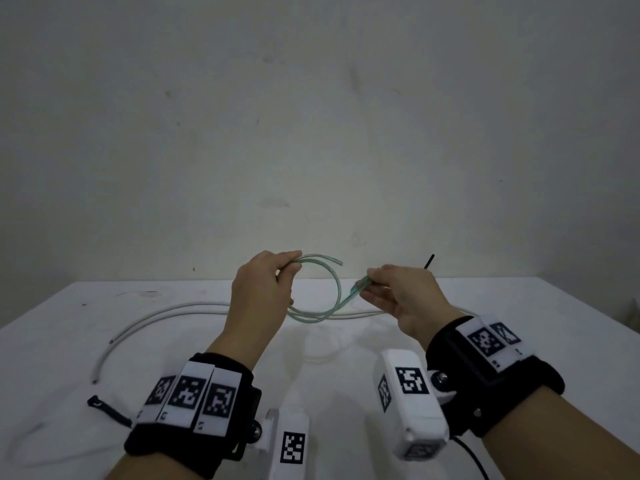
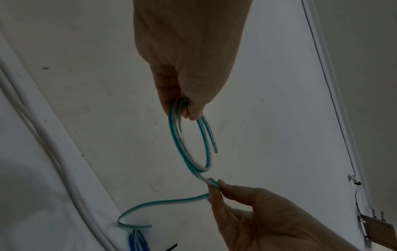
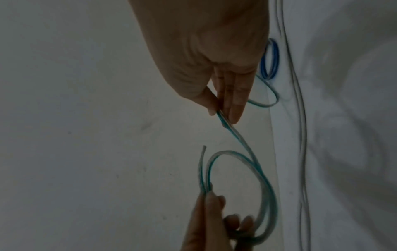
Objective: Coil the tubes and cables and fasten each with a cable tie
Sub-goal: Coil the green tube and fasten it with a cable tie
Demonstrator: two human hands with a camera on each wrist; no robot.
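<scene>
A clear tube with a green stripe (image 1: 337,289) forms a loop of about two turns in the air above the white table (image 1: 519,323). My left hand (image 1: 294,266) pinches the top of the loop, and the tube's short free end sticks out to the right of it. My right hand (image 1: 369,279) pinches the tube's tail just right of the loop. In the left wrist view the loop (image 2: 187,152) hangs from the left hand (image 2: 189,112); the tail runs past the right hand (image 2: 216,186) down to the table. A thin black strip (image 1: 429,262) pokes up behind my right hand.
A long white cable (image 1: 166,315) curves across the table behind the hands. A black cable tie (image 1: 109,410) lies at the near left, beside a clear tube (image 1: 41,455). A coiled blue tube (image 3: 270,59) rests on the table near a thin clear tube (image 3: 301,118).
</scene>
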